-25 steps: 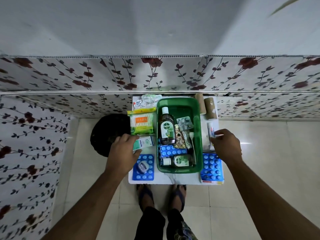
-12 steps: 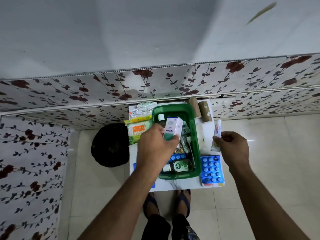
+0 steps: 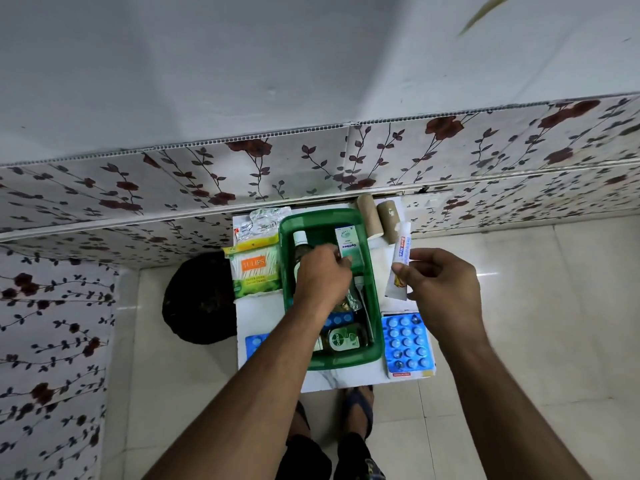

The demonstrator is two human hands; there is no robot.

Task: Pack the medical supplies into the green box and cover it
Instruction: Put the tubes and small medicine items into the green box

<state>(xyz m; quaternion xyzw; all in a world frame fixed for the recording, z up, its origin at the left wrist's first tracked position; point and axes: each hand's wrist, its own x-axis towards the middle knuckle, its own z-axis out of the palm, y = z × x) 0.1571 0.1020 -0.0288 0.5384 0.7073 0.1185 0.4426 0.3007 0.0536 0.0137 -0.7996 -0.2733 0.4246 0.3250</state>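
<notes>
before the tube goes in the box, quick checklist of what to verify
1. White tube held in right hand: ok, pinched beside the box.
2. Left hand out of the green box: not ok, inside at the small white-green carton.
3. Free spot for the tube: cannot tell, the arm hides much of the inside.
4. Supplies outside: not ok, swab pack, blue blister sheet and two rolls remain out.
5. Lid within reach: cannot tell, none visible.
</notes>
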